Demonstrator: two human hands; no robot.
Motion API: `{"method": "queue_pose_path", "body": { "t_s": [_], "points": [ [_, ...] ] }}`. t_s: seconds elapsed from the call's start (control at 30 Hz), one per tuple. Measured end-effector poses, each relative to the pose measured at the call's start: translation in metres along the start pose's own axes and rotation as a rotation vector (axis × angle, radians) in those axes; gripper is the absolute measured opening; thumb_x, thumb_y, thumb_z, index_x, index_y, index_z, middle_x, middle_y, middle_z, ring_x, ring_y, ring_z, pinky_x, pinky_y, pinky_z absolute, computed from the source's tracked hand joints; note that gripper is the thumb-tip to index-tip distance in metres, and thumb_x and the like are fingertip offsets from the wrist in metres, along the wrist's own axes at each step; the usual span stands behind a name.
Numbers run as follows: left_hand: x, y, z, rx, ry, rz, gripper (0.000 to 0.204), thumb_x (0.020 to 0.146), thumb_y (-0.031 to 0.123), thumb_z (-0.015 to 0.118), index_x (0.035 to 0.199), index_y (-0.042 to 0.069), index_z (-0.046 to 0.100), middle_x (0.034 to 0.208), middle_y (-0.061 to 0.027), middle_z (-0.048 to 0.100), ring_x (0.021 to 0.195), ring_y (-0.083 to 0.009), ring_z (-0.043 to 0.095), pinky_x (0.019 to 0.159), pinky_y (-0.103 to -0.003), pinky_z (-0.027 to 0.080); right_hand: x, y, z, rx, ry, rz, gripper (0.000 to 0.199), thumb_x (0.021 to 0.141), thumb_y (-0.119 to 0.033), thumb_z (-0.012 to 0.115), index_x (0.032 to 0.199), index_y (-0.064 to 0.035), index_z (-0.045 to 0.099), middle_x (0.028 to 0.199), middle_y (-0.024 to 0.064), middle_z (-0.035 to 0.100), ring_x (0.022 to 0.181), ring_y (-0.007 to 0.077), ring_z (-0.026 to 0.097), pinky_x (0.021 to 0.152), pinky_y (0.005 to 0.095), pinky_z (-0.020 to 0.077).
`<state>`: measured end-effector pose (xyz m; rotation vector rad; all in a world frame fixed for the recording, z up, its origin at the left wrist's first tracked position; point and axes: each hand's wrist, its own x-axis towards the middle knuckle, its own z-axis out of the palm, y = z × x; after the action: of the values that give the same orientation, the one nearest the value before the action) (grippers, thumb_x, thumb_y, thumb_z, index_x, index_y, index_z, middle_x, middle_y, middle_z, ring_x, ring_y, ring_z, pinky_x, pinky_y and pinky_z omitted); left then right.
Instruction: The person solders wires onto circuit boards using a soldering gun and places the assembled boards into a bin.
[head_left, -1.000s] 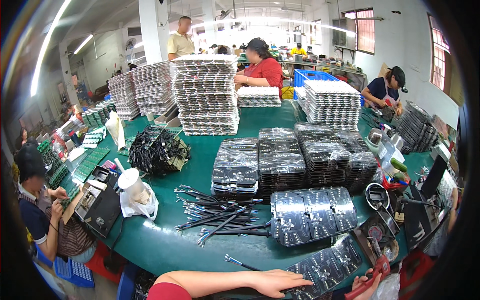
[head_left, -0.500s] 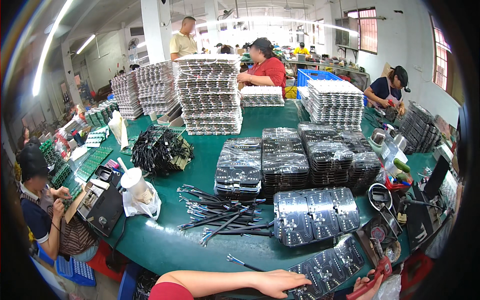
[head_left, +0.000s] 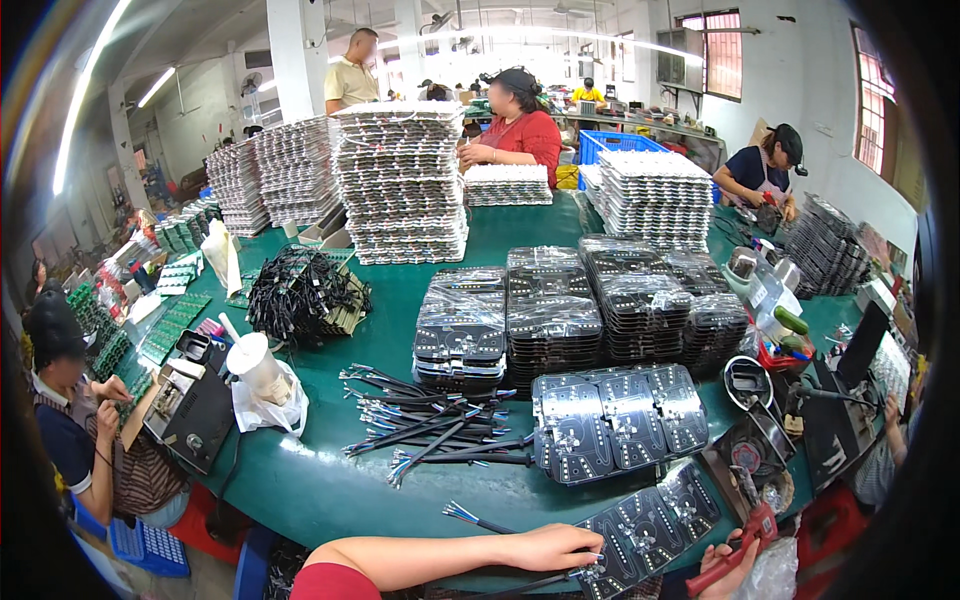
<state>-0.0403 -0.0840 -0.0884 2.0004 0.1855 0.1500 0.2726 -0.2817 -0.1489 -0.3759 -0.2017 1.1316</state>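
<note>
My left hand reaches in over the near edge of a black circuit board panel with white pads. Its fingers are drawn together at the panel's left end; whatever they pinch is hidden. Just below them, the end of a black cable lies against the board. Another black cable with bare blue and white wire ends runs under my forearm. At the lower right, my right hand is closed around a red, pistol-shaped soldering gun, beside the panel's right end.
Behind the panel lies a stack of similar boards, with a cable pile to its left. Wrapped board stacks stand farther back. A lidded cup is at left, a metal holder at right. Co-workers sit on both sides.
My left hand has gone from lying flat on the panel to fingers drawn together at its left end. A black cable end now shows below it. My right hand still holds the soldering gun.
</note>
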Motion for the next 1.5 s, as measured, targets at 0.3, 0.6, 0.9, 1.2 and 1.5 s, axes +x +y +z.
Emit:
{"method": "queue_pose_path", "body": {
  "t_s": [0.3, 0.6, 0.9, 1.2, 1.5],
  "points": [
    [0.001, 0.001, 0.007, 0.085, 0.111, -0.023, 0.02, 0.089, 0.026, 0.05, 0.083, 0.007, 0.048, 0.075, -0.0105, 0.053, 0.071, -0.0307, 0.054, 0.063, -0.039, 0.04, 0.003, 0.002, 0.007, -0.027, -0.03, -0.001, 0.048, 0.091, -0.033, 0.053, 0.135, -0.0196, 0.038, 0.113, 0.0059, 0.054, 0.085, 0.0214, 0.055, 0.092, 0.0482, 0.0395],
    [0.008, -0.002, -0.005, -0.031, 0.17, -0.035, 0.031, 0.091, 0.032, 0.052, 0.076, 0.004, 0.049, 0.066, -0.009, 0.051, 0.061, -0.0233, 0.05, 0.057, -0.035, 0.038, 0.012, 0.004, 0.006, -0.014, 0.011, 0.01, 0.05, 0.089, -0.032, 0.056, 0.134, -0.0202, 0.039, 0.112, 0.0049, 0.054, 0.084, 0.021, 0.055, 0.091, 0.0478, 0.0403],
    [0.002, 0.004, 0.008, -0.148, 0.187, -0.005, 0.028, 0.091, 0.027, 0.055, 0.076, 0.003, 0.053, 0.064, -0.0081, 0.053, 0.061, -0.0178, 0.052, 0.057, -0.032, 0.04, -0.01, 0.001, 0.007, -0.021, 0.106, -0.021, 0.05, 0.088, -0.029, 0.058, 0.133, -0.0184, 0.038, 0.111, 0.0043, 0.053, 0.082, 0.0198, 0.053, 0.089, 0.0455, 0.0413],
    [-0.01, 0.035, -0.02, 0.418, 0.43, -0.157, 0.012, 0.078, 0.006, 0.063, 0.088, 0.003, 0.058, 0.088, -0.0143, 0.056, 0.082, -0.0319, 0.055, 0.073, -0.037, 0.047, 0.012, 0.015, 0.024, -0.118, 0.019, -0.095, 0.053, 0.09, -0.041, 0.05, 0.136, -0.0188, 0.032, 0.094, -0.0001, 0.049, 0.06, 0.0113, 0.047, 0.081, 0.0405, 0.0441],
    [-0.008, 0.028, -0.005, 0.446, 0.714, -0.299, 0.027, 0.071, 0.002, 0.071, 0.097, 0.006, 0.068, 0.092, -0.0073, 0.054, 0.068, -0.0166, 0.055, 0.062, -0.027, 0.046, 0.012, 0.004, 0.028, 0.015, -0.074, 0.068, 0.057, 0.091, -0.036, 0.053, 0.131, -0.0041, 0.028, 0.107, 0.0098, 0.05, 0.061, 0.0115, 0.046, 0.051, 0.0252, 0.0444]
  ]
}}
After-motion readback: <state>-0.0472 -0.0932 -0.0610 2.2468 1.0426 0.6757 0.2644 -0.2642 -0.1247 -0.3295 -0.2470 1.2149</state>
